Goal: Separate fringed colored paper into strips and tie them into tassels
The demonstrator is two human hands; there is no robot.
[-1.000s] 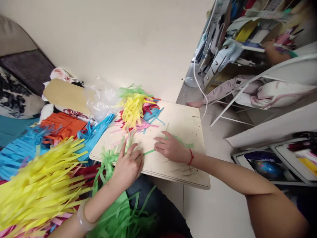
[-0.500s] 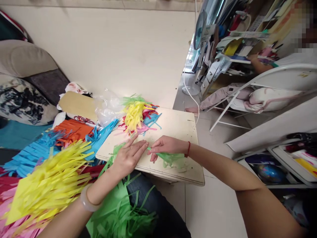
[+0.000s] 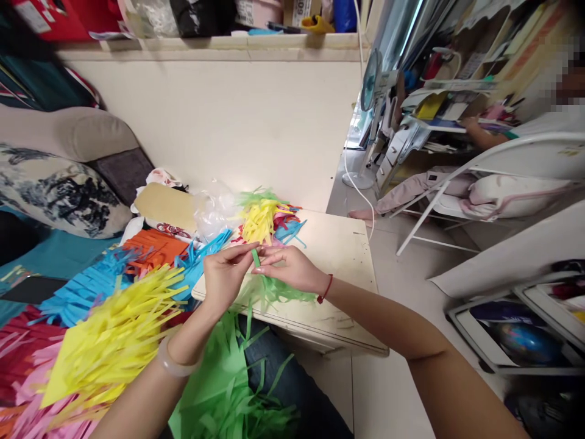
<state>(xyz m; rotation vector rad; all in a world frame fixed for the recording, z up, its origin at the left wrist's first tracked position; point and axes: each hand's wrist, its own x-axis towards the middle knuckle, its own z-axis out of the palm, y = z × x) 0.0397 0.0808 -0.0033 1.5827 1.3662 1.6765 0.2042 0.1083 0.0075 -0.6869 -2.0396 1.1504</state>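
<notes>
My left hand (image 3: pixel 226 273) and my right hand (image 3: pixel 292 268) meet above the near edge of a small cream board (image 3: pixel 338 256). Both pinch a bundle of green paper strips (image 3: pixel 269 289), whose top end sticks up between the fingertips while the rest hangs down under my right palm. A green fringed sheet (image 3: pixel 219 390) lies on my lap below. My left wrist wears a pale bangle, my right a red string.
Yellow fringed paper (image 3: pixel 109 338), blue fringe (image 3: pixel 86 283), orange sheets (image 3: pixel 146 247) and pink ones pile up at left. A mixed heap of cut strips (image 3: pixel 262 219) sits at the board's far end. Right: a folding chair (image 3: pixel 479 177), cluttered shelves, another person's arm (image 3: pixel 479 131).
Both hands lifted off the board, gathering the green strips into a bundle held up between the fingertips. The camera tilted upward, showing more wall and ledge.
</notes>
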